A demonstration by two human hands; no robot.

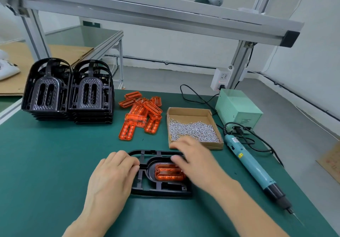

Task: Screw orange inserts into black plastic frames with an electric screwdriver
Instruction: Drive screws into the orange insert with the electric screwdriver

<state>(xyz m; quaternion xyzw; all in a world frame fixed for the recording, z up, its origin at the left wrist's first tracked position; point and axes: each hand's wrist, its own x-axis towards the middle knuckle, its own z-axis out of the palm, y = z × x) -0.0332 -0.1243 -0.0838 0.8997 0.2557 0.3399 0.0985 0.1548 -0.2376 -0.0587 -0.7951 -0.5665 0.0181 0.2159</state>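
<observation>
Lying flat, black frame (160,187), long axis left-right

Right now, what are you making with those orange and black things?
A person is putting together plastic parts at a green table. One black frame lies flat in front of them, with an orange insert sitting in its middle. The left hand rests on the frame's left end, and the right hand reaches over its top edge. The electric screwdriver lies unused on the right, beside a box of screws. More frames and inserts wait behind.
</observation>
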